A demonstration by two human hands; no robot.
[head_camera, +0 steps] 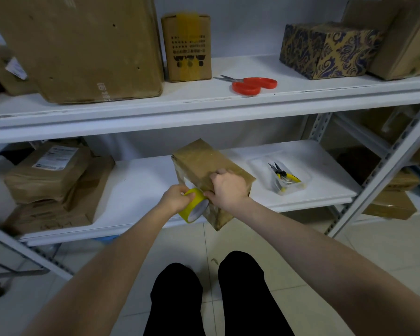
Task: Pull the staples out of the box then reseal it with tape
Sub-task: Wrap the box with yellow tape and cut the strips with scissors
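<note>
On the lower white shelf board [143, 185], dead centre of view: a long brown cardboard box [204, 163], glossy with tape already on it, lying slantwise, far end toward 11 o'clock, near end hanging out past the shelf's front lip. Left hand [176, 200] clenched round a yellow roll of tape [195, 207]; thumb and fingers wrap its rim, and the roll touches the box's near left side at about 7 o'clock of the box. Right hand [228, 186] grasps the box's near top edge, fingers bent over the top face, thumb down the side just beside the roll. Whether a strip runs from roll to box, cannot tell. At 3 o'clock of the box, near but apart: a clear plastic tray [260, 163] holding yellow-handled pliers [284, 174]. At 9 o'clock, well apart: stacked brown paper parcels [46, 180], the top one bearing a white label. On the upper white shelf [301, 86], 12 o'clock: red-handled scissors [252, 84] lying flat; a small tall carton [187, 47] with a yellow tape band at 11 o'clock; a large plain carton [83, 44] at 10 o'clock; a gold-and-blue patterned box [325, 50] at 1 o'clock. At 6 o'clock: legs in black trousers [175, 299] over pale floor tiles [325, 251].
</note>
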